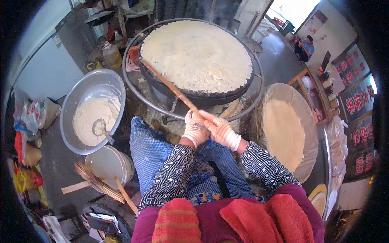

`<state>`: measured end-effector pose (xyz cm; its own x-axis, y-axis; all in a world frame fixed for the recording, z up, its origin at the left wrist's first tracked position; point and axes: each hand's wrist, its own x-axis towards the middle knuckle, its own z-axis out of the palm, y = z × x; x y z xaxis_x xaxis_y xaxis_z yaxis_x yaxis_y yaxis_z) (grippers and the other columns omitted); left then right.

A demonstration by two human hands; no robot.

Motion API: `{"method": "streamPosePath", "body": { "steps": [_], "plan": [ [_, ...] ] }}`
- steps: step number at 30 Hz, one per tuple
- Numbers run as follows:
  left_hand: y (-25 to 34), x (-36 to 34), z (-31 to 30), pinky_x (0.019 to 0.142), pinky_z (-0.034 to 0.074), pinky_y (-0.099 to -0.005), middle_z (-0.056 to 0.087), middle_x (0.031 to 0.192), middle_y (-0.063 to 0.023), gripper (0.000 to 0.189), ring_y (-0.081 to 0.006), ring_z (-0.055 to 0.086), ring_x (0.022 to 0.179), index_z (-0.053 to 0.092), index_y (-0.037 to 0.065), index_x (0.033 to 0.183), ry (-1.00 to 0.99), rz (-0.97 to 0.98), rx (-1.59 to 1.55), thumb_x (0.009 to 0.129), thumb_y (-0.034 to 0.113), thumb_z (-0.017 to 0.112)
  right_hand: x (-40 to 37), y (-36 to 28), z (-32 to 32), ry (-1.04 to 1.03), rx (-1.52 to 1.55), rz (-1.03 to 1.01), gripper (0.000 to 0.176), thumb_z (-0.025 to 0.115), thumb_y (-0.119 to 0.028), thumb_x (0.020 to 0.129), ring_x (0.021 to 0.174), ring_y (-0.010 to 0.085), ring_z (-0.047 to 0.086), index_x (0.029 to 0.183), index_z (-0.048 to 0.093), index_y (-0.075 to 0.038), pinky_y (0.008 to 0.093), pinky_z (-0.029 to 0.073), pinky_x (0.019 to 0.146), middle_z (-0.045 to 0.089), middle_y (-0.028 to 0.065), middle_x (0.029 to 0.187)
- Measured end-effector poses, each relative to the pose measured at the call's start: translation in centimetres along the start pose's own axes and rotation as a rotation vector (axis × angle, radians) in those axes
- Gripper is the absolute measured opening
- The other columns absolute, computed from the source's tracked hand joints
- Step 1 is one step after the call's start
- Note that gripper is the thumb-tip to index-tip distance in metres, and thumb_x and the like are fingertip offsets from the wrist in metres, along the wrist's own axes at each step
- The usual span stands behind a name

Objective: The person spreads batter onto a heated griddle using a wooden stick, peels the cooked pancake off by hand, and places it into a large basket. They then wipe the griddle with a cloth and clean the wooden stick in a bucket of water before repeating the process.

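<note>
Both of my hands wear pale gloves and grip one long wooden stick (pixel 170 86). My left hand (pixel 196 129) is wrapped round its near end, and my right hand (pixel 221 128) closes on it just beside, touching the left. The stick slants up and left across the near edge of a large round griddle (pixel 174 90), its far tip at the griddle's left rim. A pale, thin sheet of batter (pixel 196 52) with a ragged edge covers the griddle. A metal ring (pixel 137 101) runs around the griddle.
At left, a metal basin (pixel 69 117) holds batter and a ladle (pixel 99 127); below it stand a bucket (pixel 129 164) and a straw brush (pixel 95 178). A lined round basket with flat pale sheets (pixel 283 133) is at right. A person (pixel 306 48) sits far back right.
</note>
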<state>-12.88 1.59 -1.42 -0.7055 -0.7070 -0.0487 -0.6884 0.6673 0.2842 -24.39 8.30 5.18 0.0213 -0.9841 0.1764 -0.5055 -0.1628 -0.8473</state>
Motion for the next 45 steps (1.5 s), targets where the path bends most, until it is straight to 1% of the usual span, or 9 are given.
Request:
{"method": "streamPosePath", "body": {
  "steps": [5, 12, 22, 24, 28, 32, 36, 41, 45],
  "plan": [
    [-2.9, -2.1, -2.6, 0.109, 0.028, -0.0509, 0.063, 0.096, -0.0101, 0.029, -0.0313, 0.056, 0.105, 0.065, 0.014, 0.092, 0.224, 0.024, 0.095, 0.073, 0.034, 0.073, 1.0, 2.5, -7.3, -0.299, -1.158, 0.311, 0.062, 0.048, -0.022, 0.093, 0.074, 0.0351, 0.069, 0.150, 0.023, -0.025, 0.0509, 0.053, 0.066, 0.070, 0.0185, 0.084],
    [-6.0, -2.6, -5.4, 0.111, 0.023, -0.0542, 0.068, 0.095, -0.0077, 0.025, -0.0290, 0.057, 0.106, 0.072, 0.018, 0.090, 0.099, -0.219, 0.206, 0.070, 0.032, 0.073, 4.9, 6.4, -13.2, -0.093, -1.210, 0.479, 0.069, 0.047, -0.019, 0.095, 0.078, 0.0382, 0.069, 0.152, 0.013, -0.034, 0.0530, 0.051, 0.071, 0.069, 0.0236, 0.085],
    [-11.7, -3.5, -9.0, 0.116, 0.012, -0.0584, 0.063, 0.122, -0.0098, 0.024, -0.0302, 0.046, 0.130, 0.076, 0.016, 0.097, 0.166, -0.430, 0.382, 0.085, 0.019, 0.055, 2.5, 7.2, -4.6, 0.204, 0.037, 0.102, 0.043, 0.050, -0.015, 0.101, 0.112, 0.0124, 0.053, 0.142, 0.045, -0.005, 0.0204, 0.043, 0.092, 0.058, 0.0042, 0.126],
    [-14.0, -3.2, -9.5, 0.117, 0.006, -0.0585, 0.052, 0.140, -0.0118, 0.031, -0.0318, 0.033, 0.142, 0.071, 0.015, 0.111, 0.133, -0.499, 0.453, 0.089, 0.021, 0.050, 3.1, 7.3, 0.4, 0.199, -0.003, -0.104, 0.044, 0.051, -0.019, 0.101, 0.084, 0.0081, 0.055, 0.143, 0.045, -0.008, 0.0182, 0.045, 0.069, 0.060, 0.0000, 0.101],
    [-17.6, -3.4, -8.9, 0.115, 0.009, -0.0605, 0.036, 0.150, -0.0143, 0.057, -0.0346, 0.028, 0.142, 0.041, 0.013, 0.143, 0.395, -0.673, 0.458, 0.087, 0.016, 0.051, 3.9, -5.8, 1.4, -0.146, 0.475, 0.493, 0.043, 0.055, -0.021, 0.098, 0.045, 0.0070, 0.040, 0.141, 0.050, -0.020, 0.0230, 0.034, 0.040, 0.050, -0.0039, 0.069],
    [-9.6, -7.3, -9.5, 0.100, 0.035, -0.0535, 0.053, 0.122, -0.0135, 0.045, -0.0358, 0.047, 0.119, 0.058, 0.008, 0.114, 0.783, -0.172, 0.187, 0.069, 0.010, 0.061, 4.7, -1.3, 2.6, 0.134, -0.034, -0.157, 0.042, 0.054, -0.025, 0.097, 0.067, 0.0294, 0.066, 0.138, 0.052, -0.019, 0.0384, 0.053, 0.066, 0.071, 0.0153, 0.096],
    [-0.7, -6.5, -5.3, 0.100, 0.040, -0.0490, 0.056, 0.120, -0.0142, 0.040, -0.0348, 0.051, 0.115, 0.060, 0.006, 0.112, 0.628, 0.179, -0.060, 0.072, 0.011, 0.060, 3.4, 0.0, -5.2, -0.309, -0.994, 0.252, 0.055, 0.040, -0.034, 0.100, 0.078, 0.0388, 0.067, 0.151, 0.020, -0.037, 0.0502, 0.052, 0.073, 0.068, 0.0206, 0.088],
    [6.0, -1.0, 0.1, 0.113, 0.022, -0.0540, 0.052, 0.131, -0.0198, 0.053, -0.0350, 0.044, 0.128, 0.046, 0.002, 0.136, 0.461, 0.179, 0.038, 0.085, 0.014, 0.047, 5.7, 5.1, -11.5, -0.211, -1.171, 0.347, 0.055, 0.042, -0.027, 0.098, 0.079, 0.0371, 0.068, 0.149, 0.024, -0.039, 0.0501, 0.052, 0.072, 0.069, 0.0202, 0.085],
    [5.6, 0.7, -1.4, 0.111, 0.022, -0.0575, 0.061, 0.101, -0.0124, 0.032, -0.0308, 0.056, 0.108, 0.060, 0.008, 0.113, 0.178, -0.018, -0.002, 0.084, 0.013, 0.049, 8.4, 7.3, -15.0, -0.090, -1.123, 0.421, 0.051, 0.042, -0.032, 0.098, 0.086, 0.0394, 0.067, 0.147, 0.027, -0.042, 0.0524, 0.051, 0.078, 0.069, 0.0203, 0.093]
  ]
}}
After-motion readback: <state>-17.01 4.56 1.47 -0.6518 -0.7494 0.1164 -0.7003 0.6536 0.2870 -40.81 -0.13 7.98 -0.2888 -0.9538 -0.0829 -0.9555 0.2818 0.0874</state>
